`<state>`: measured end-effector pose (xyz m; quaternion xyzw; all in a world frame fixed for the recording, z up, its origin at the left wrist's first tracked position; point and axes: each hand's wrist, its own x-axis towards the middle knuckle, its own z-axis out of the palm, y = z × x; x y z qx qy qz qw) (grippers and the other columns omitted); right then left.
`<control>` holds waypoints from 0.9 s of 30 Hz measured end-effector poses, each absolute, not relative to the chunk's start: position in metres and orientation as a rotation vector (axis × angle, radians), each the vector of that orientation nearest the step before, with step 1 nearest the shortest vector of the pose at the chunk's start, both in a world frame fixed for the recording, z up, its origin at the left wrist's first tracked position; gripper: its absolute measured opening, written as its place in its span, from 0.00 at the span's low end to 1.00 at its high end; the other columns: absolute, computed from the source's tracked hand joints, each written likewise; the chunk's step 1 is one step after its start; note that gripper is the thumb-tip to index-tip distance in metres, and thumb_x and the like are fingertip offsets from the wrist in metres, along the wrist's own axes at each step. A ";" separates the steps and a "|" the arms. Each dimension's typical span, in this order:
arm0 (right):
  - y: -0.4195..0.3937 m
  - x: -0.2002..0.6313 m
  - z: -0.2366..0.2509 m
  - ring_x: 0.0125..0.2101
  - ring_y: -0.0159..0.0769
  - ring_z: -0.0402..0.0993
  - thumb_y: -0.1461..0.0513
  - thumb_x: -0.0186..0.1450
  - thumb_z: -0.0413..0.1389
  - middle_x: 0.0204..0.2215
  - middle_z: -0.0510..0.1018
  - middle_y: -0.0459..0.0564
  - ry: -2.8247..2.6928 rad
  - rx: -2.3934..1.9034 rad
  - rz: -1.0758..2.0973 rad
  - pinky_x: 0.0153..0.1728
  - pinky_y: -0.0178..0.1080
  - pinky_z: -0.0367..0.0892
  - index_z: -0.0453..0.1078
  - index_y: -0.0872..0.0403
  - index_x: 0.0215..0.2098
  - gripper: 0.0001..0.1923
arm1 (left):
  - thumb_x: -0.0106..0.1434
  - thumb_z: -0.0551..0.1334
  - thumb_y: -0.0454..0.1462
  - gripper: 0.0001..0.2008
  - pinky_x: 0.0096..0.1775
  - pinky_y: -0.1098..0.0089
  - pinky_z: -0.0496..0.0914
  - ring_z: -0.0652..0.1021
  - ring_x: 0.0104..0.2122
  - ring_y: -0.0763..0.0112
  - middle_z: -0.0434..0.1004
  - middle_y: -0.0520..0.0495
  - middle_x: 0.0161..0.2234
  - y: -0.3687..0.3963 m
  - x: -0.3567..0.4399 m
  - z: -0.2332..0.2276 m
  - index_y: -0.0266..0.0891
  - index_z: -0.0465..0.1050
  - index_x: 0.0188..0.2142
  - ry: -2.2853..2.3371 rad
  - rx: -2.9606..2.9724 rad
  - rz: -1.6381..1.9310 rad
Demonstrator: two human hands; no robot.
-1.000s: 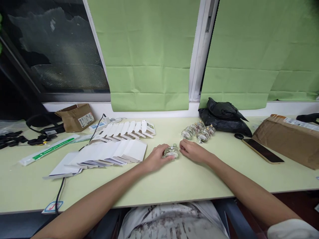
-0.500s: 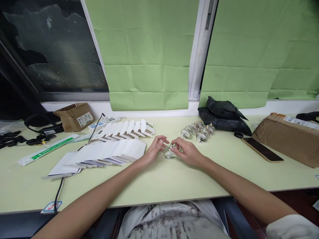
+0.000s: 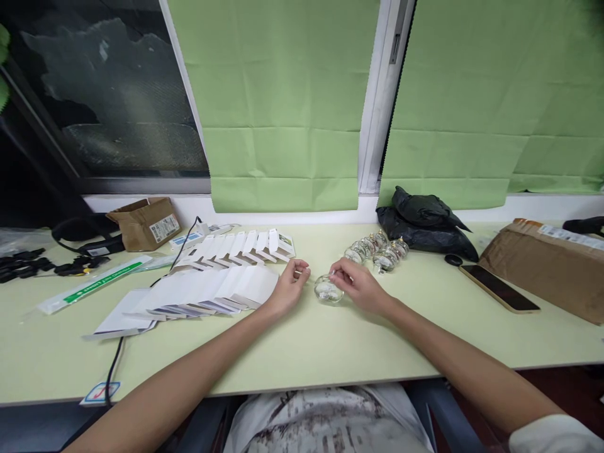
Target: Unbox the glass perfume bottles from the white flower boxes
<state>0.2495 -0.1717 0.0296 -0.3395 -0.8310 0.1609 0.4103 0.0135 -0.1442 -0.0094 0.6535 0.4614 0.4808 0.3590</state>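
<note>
A small clear glass bottle [image 3: 327,290] lies on the pale green table [image 3: 306,346] in front of me. My right hand [image 3: 361,288] grips it, with thumb and fingertips at its top. My left hand [image 3: 287,289] rests just left of the bottle and is apart from it. Its fingertips are pinched together, and I cannot tell whether anything small is between them. A cluster of several similar glass bottles [image 3: 377,251] stands behind my right hand.
Flat white cartons [image 3: 202,290] fan out to the left, with another row [image 3: 240,246] behind them. A black bag [image 3: 425,220], a phone [image 3: 499,287] and a brown parcel [image 3: 547,264] lie on the right. A cardboard box [image 3: 146,221], a cable [image 3: 113,358] and a green-and-white packet [image 3: 89,283] are on the left.
My left hand has let go of the bottle and drawn back to the left with its fingertips pinched. My right hand has closed on the bottle's top.
</note>
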 end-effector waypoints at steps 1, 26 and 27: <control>-0.169 0.255 0.034 0.28 0.33 0.65 0.55 0.74 0.53 0.30 0.71 0.44 -2.068 -0.860 0.375 0.33 0.37 0.61 0.69 0.51 0.43 0.09 | 0.69 0.61 0.48 0.15 0.41 0.67 0.71 0.74 0.39 0.67 0.73 0.47 0.44 -0.144 0.014 -0.010 0.43 0.68 0.48 1.189 1.684 1.241; -0.116 0.344 0.043 0.25 0.34 0.65 0.61 0.64 0.55 0.24 0.74 0.46 -2.077 -1.502 -0.163 0.29 0.36 0.52 0.62 0.51 0.27 0.08 | 0.70 0.59 0.50 0.16 0.41 0.66 0.71 0.74 0.40 0.67 0.73 0.47 0.45 -0.143 0.010 -0.013 0.45 0.68 0.50 1.206 1.750 1.193; -0.115 0.344 0.043 0.25 0.34 0.66 0.61 0.64 0.55 0.24 0.75 0.46 -2.080 -1.514 -0.156 0.29 0.36 0.52 0.62 0.51 0.27 0.08 | 0.70 0.59 0.50 0.16 0.41 0.66 0.71 0.74 0.40 0.67 0.73 0.47 0.45 -0.143 0.010 -0.012 0.45 0.68 0.50 1.209 1.752 1.193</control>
